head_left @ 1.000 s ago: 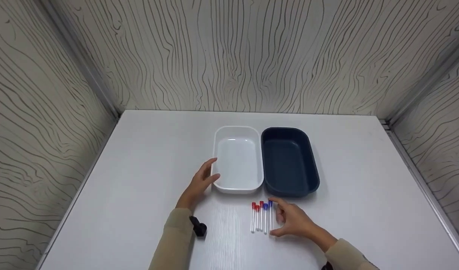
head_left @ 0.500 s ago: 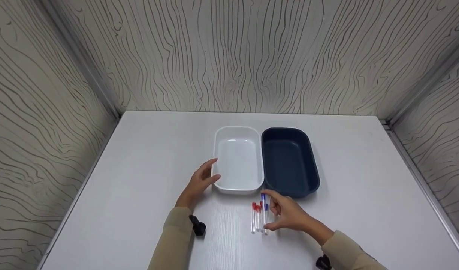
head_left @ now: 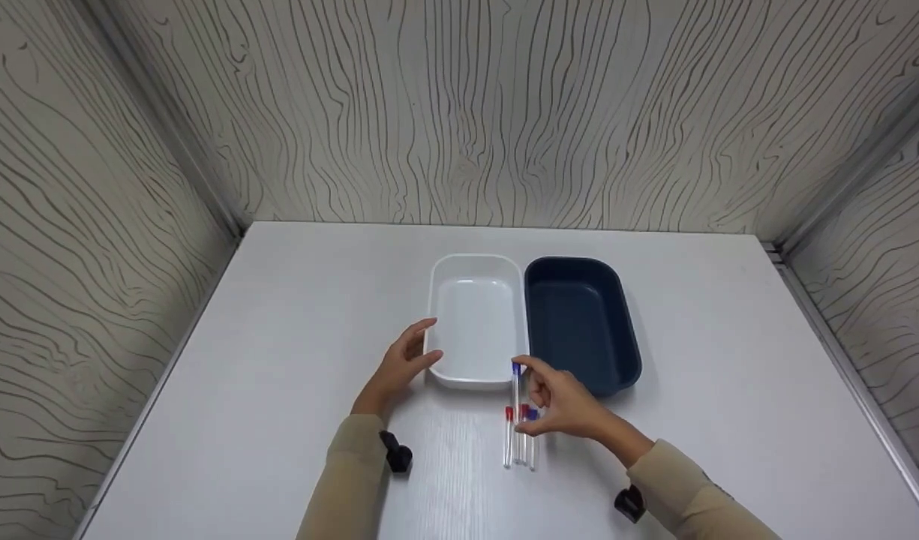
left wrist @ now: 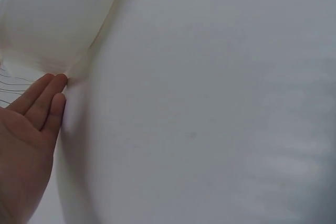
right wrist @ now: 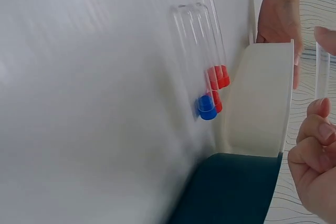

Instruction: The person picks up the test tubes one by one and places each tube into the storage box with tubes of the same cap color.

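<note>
My right hand pinches a clear test tube with a blue cap upright between thumb and index finger, near the front right corner of the white tray. The same tube shows at the right edge of the right wrist view. Below it on the table lie several more tubes side by side, some with red caps and one with a blue cap. My left hand is at the white tray's left side, its extended fingers right at the tray wall and its thumb over the rim.
A dark blue tray stands against the white tray's right side. The white table is enclosed by wood-patterned walls. Black wrist cameras are worn at both sleeves.
My right hand has taken hold of the blue-capped test tube at the row's right end, raised it and carried it left and forward to the white tray. My left hand has stayed put.
</note>
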`<state>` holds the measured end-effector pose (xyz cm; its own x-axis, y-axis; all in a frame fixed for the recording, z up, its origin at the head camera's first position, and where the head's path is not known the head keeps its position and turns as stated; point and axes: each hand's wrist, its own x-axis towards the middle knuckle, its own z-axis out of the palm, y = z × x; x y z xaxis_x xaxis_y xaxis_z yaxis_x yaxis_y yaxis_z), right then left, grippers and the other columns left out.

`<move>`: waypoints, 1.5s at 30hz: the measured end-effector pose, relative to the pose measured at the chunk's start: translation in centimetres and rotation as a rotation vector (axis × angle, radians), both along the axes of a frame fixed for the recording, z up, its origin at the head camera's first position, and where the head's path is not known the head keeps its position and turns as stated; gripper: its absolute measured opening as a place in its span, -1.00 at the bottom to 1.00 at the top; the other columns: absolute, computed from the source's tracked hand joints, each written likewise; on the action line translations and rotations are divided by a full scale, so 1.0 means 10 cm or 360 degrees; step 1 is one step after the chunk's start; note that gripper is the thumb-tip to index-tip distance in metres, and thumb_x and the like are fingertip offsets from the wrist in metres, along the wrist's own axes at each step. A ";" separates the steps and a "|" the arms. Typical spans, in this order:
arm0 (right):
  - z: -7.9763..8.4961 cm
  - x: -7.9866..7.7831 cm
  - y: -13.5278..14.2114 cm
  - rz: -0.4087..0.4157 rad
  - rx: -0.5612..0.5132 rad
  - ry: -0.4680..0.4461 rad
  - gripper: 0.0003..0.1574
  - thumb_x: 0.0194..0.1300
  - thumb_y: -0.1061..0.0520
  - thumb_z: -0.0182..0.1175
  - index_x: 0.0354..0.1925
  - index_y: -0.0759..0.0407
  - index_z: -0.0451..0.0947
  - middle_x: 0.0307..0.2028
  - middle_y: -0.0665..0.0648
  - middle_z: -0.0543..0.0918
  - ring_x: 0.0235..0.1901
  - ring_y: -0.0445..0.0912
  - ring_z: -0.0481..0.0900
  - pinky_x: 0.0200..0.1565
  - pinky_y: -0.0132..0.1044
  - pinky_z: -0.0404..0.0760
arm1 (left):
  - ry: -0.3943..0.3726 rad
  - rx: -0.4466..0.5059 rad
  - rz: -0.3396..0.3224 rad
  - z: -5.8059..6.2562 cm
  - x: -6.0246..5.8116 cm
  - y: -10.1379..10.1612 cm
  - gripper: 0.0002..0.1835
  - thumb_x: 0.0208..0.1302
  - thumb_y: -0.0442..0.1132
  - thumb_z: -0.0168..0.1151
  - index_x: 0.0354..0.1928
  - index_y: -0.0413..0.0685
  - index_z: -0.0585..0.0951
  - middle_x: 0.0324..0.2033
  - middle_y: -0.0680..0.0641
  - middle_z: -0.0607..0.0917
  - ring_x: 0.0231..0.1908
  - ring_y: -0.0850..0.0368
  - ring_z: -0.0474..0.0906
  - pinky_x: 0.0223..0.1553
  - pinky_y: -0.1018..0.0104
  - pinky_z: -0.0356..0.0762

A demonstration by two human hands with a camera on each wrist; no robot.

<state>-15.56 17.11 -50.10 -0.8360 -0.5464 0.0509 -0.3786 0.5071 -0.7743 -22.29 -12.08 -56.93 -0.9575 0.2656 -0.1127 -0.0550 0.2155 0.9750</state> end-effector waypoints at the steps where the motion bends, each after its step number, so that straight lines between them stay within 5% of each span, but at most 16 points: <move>1: 0.01 -0.01 -0.01 0.0000 0.0003 0.0011 0.07 -0.24 0.03 0.51 0.21 0.25 0.25 -0.55 0.13 0.46 -0.55 -0.39 0.26 -0.50 -0.56 0.34 | -0.0002 0.0011 -0.0006 0.03 0.01 0.00 -0.33 0.14 0.02 0.26 0.30 0.39 0.25 0.33 -0.18 0.32 0.32 -0.12 0.29 0.29 0.04 0.32; 7: 0.02 -0.10 -0.07 0.0012 -0.0004 0.0041 0.07 -0.24 0.02 0.51 0.21 0.26 0.25 -0.58 0.09 0.44 -0.57 -0.40 0.25 -0.50 -0.58 0.29 | -0.0027 0.0021 -0.0037 0.27 0.10 0.01 -0.33 0.20 -0.13 0.23 0.34 0.20 0.23 0.32 -0.24 0.32 0.32 -0.15 0.28 0.30 0.02 0.31; 10: 0.03 -0.14 -0.10 0.0014 -0.0016 0.0040 0.08 -0.24 0.03 0.52 0.22 0.25 0.24 -0.59 0.07 0.43 -0.58 -0.40 0.24 -0.52 -0.57 0.27 | -0.0018 0.0001 -0.0029 0.27 0.11 0.01 -0.34 0.20 -0.13 0.22 0.34 0.19 0.23 0.31 -0.24 0.33 0.32 -0.15 0.29 0.29 0.02 0.32; 20: 0.07 -0.28 -0.20 -0.0017 -0.0042 0.0018 0.07 -0.24 0.12 0.51 0.23 0.27 0.23 -0.57 0.15 0.46 -0.59 -0.38 0.25 -0.51 -0.55 0.31 | 0.0027 0.0010 0.0005 -0.01 -0.01 0.01 -0.33 0.16 -0.03 0.25 0.31 0.32 0.25 0.30 -0.20 0.35 0.32 -0.12 0.30 0.30 0.02 0.30; 36: 0.09 -0.50 -0.36 -0.0099 -0.0094 0.0029 0.08 -0.27 0.10 0.52 0.23 0.22 0.25 -0.62 0.08 0.40 -0.61 -0.37 0.24 -0.49 -0.54 0.30 | 0.0046 -0.0028 0.0020 -0.07 -0.02 0.00 -0.32 0.13 0.03 0.26 0.30 0.38 0.25 0.28 -0.16 0.39 0.31 -0.08 0.32 0.30 0.02 0.30; 45: 0.06 -0.58 -0.43 -0.0124 -0.0139 -0.0047 0.12 -0.25 0.11 0.52 0.27 0.26 0.22 -0.61 0.07 0.40 -0.63 -0.36 0.24 -0.53 -0.53 0.30 | 0.0020 -0.0004 -0.0021 0.18 0.07 0.01 -0.34 0.19 -0.11 0.23 0.34 0.20 0.24 0.29 -0.25 0.36 0.30 -0.14 0.31 0.30 0.00 0.29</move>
<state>-21.32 12.78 -49.53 -0.8776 -0.4742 0.0698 -0.3168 0.4645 -0.8270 -21.60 -12.00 -55.11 -0.9552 0.2779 -0.1015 -0.0400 0.2186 0.9750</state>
